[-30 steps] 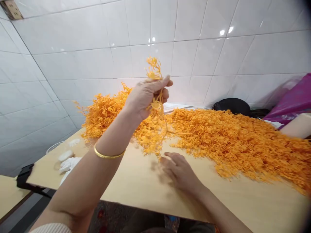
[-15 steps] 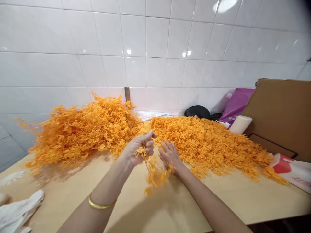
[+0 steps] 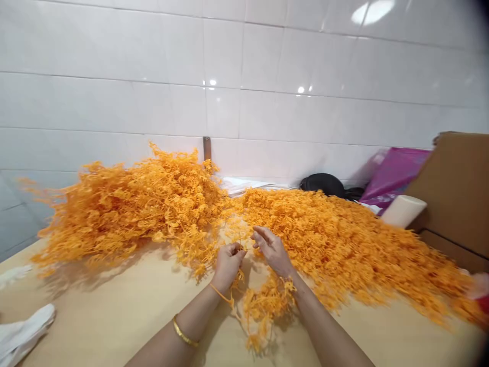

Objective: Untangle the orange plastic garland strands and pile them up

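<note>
My left hand (image 3: 228, 266) is closed in a pinch on a feathery orange artificial plant sprig (image 3: 267, 304). The sprig hangs down towards me, between my forearms and over the table, and one thin strand lies across my left wrist. My right hand (image 3: 272, 250) is a little to the right and slightly higher. Its thumb and fingers are drawn together close to the sprig's upper end; whatever may be between them is too small to make out. Behind my hands lie a tall left heap (image 3: 145, 204) and a lower, wide right heap (image 3: 344, 244) of the same orange sprigs.
The pale wooden table (image 3: 114, 326) stands against a white tiled wall. White gloves (image 3: 26, 331) lie at the left edge. At the back are a black case (image 3: 323, 184), a purple bag (image 3: 395, 173), a white roll (image 3: 405, 211) and a cardboard box (image 3: 454, 188).
My left hand has come lower and nearer, still pinching the sprig. My right hand, earlier spread beside the right heap, has drawn its fingers together near it. The view has shifted slightly left.
</note>
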A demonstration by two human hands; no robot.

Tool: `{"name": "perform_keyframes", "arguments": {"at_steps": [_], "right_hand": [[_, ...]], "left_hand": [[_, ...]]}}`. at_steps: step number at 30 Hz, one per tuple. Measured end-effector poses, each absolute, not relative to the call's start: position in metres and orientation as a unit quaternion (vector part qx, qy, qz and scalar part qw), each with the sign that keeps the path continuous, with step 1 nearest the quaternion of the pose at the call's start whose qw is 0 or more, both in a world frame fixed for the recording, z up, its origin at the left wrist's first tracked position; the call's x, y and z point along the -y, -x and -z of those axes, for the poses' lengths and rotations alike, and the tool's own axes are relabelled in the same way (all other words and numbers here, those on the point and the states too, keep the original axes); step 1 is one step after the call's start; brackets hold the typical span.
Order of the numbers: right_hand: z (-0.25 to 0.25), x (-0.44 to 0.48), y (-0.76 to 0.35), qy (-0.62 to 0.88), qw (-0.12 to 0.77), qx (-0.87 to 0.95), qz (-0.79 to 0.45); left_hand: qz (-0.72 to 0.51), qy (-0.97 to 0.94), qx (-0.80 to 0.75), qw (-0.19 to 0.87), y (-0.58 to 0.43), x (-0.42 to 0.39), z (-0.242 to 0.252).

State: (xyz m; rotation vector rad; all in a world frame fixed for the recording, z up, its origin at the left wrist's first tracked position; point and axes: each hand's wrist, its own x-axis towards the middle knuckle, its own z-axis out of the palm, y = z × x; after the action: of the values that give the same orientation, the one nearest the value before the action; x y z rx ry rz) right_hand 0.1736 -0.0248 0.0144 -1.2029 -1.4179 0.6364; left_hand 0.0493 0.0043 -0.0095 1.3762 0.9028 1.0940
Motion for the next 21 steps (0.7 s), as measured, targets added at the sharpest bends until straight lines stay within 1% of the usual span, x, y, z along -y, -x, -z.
{"name": "perform_keyframes", "arguments": {"at_steps": [3, 5, 7, 10, 12, 14, 17, 21], "right_hand": [[-0.002, 0.019, -0.171, 0.506, 0.547, 0.591, -0.309], [0.005, 0.016, -0.17, 0.493, 0.557, 0.581, -0.33], [0.008, 0.015, -0.17, 0.474, 0.569, 0.571, -0.355], [0.011, 0.014, -0.172, 0.462, 0.557, 0.572, -0.386], [0.012, 0.015, -0.174, 0.473, 0.536, 0.592, -0.372], [0.012, 0.016, -0.175, 0.493, 0.518, 0.616, -0.331], [0.011, 0.02, -0.173, 0.506, 0.505, 0.635, -0.293], [0.008, 0.025, -0.168, 0.496, 0.493, 0.635, -0.329]], "left_hand": [[-0.462, -0.6, -0.404, 0.513, -0.046, -0.006, 0.011], [-0.445, -0.612, -0.4, 0.516, -0.045, -0.005, 0.01], [-0.424, -0.596, -0.383, 0.564, -0.044, -0.004, 0.008], [-0.397, -0.504, -0.341, 0.687, -0.041, -0.005, 0.003], [-0.383, -0.429, -0.311, 0.756, -0.038, -0.007, 0.001], [-0.378, -0.38, -0.293, 0.792, -0.037, -0.01, -0.001], [-0.376, -0.392, -0.297, 0.785, -0.038, -0.01, 0.0], [-0.39, -0.434, -0.306, 0.752, -0.042, -0.005, 0.003]]}}
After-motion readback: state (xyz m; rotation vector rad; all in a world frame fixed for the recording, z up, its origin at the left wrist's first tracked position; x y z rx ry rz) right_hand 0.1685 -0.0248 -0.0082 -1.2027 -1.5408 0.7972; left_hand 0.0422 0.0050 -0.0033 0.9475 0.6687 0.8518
